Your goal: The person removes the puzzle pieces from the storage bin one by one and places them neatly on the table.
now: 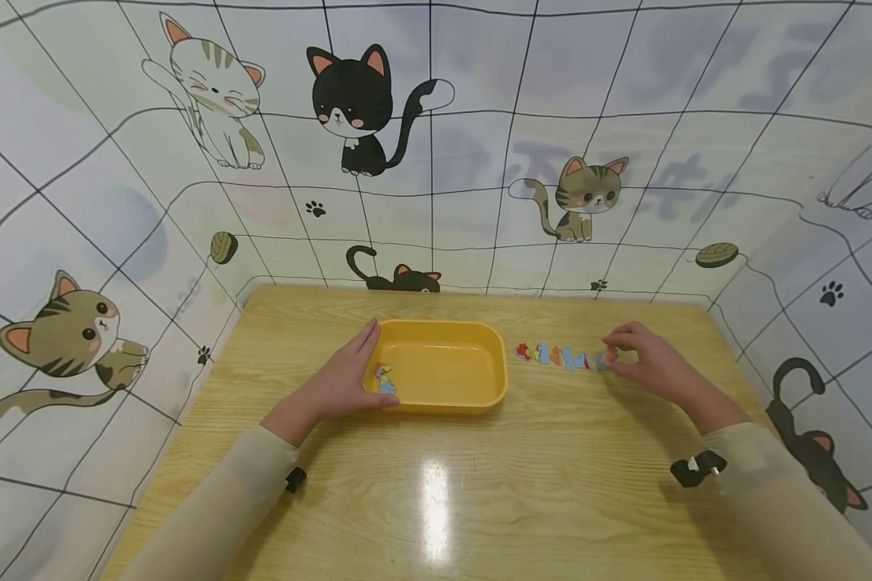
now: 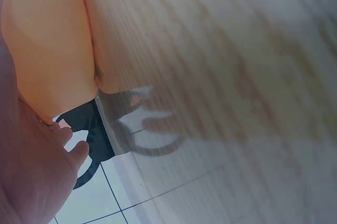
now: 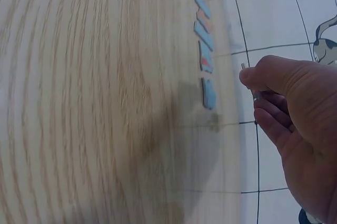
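Note:
My left hand (image 1: 334,386) grips the left end of a shallow yellow plastic tray (image 1: 443,408), thumb at the front rim and fingers at the back. A few small printed puzzle pieces (image 1: 385,382) lie inside it by the left wall. To the right of the tray, several flat blue, red and orange puzzle pieces (image 1: 568,358) form a row on the table. At the row's right end my right hand (image 1: 654,367) pinches a small puzzle piece (image 3: 255,94) between thumb and fingers, just above the table in the right wrist view. The fingers mostly hide it.
The pale wooden table (image 1: 436,476) is glossy and reflects a light near the front. Behind and beside it hangs a white gridded cloth (image 1: 465,145) printed with cats, close to the table's back edge. Black wrist devices (image 1: 698,468) sit at both sleeves.

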Available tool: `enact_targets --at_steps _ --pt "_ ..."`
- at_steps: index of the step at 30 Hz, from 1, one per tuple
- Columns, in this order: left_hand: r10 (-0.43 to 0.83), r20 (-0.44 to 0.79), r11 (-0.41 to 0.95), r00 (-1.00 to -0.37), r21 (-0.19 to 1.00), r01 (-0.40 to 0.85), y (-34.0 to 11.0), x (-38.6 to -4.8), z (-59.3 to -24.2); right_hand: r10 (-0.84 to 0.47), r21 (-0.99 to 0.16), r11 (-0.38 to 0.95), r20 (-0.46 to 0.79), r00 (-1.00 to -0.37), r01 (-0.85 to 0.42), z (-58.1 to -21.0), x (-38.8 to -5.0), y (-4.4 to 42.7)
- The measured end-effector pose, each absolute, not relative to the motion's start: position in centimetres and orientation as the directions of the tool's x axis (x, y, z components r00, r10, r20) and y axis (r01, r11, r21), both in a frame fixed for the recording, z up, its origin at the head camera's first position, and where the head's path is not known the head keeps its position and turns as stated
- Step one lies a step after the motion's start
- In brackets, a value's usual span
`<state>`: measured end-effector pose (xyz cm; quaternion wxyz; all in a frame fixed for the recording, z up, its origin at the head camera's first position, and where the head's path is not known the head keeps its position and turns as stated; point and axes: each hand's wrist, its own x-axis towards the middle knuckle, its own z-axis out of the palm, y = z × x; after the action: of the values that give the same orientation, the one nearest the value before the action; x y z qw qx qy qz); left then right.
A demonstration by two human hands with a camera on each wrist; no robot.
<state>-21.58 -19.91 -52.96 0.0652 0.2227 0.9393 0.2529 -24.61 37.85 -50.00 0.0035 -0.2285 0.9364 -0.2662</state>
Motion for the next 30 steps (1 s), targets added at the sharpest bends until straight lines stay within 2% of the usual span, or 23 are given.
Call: enact_targets --at_steps 11,22,30 --pt "0.451 -0.023 0.776 -0.892 0.505 0.378 -20.0 -21.7 -53.0 -0.414 -0.492 0.766 0.115 -0.903 -0.414 -50.9 -24.7 39.8" --pt "0.448 -0.012 0.777 -0.894 0.500 0.383 -20.1 -21.8 -53.3 -0.405 -0.554 0.762 -0.003 -0.914 -0.336 -51.3 -24.8 40.1" --pt "0.443 -0.028 0.784 -0.896 0.497 0.372 -20.0 -21.7 -53.0 -0.428 -0.518 0.775 -0.005 -0.904 -0.364 -52.2 -25.2 40.1"
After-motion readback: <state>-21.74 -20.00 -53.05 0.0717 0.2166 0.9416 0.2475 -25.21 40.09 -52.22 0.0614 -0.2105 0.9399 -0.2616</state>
